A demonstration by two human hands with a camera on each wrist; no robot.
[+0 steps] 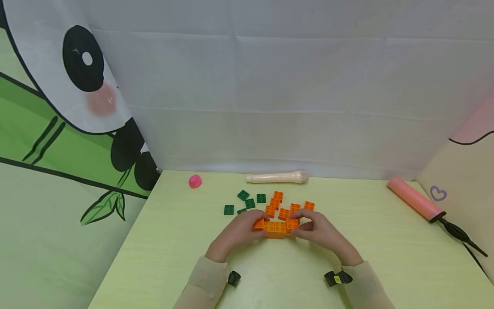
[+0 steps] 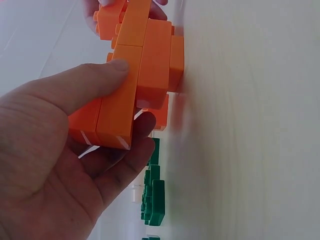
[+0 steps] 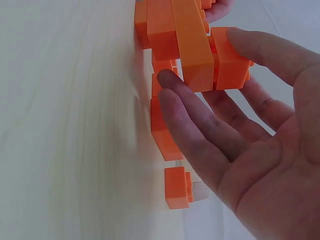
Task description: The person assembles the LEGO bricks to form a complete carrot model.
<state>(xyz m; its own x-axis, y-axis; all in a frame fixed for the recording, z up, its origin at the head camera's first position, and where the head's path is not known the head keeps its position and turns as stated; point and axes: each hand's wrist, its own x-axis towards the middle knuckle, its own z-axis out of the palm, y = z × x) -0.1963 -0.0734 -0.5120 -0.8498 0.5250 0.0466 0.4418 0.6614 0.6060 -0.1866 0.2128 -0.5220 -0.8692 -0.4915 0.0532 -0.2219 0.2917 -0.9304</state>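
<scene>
Between the two hands stands a stepped structure of joined orange toy bricks [image 1: 275, 229], studs up, with a raised brick at each end. My left hand [image 1: 244, 226] grips its left end; in the left wrist view the thumb [image 2: 95, 82] lies along the side of the bricks and fingers reach behind. At the other end, my right hand [image 1: 320, 229] pinches a raised orange brick [image 3: 231, 60], thumb on its near face. That brick sits on top of the row. Farther fingers are partly hidden behind the structure in both wrist views.
Several loose orange bricks [image 1: 278, 196] lie just behind the structure, with several green bricks [image 1: 250, 203] to their left. Toward the back are a pink rubber duck [image 1: 194, 181] and a whitish toy microphone [image 1: 275, 177]. A pink balloon pump [image 1: 414, 198] lies at the right edge.
</scene>
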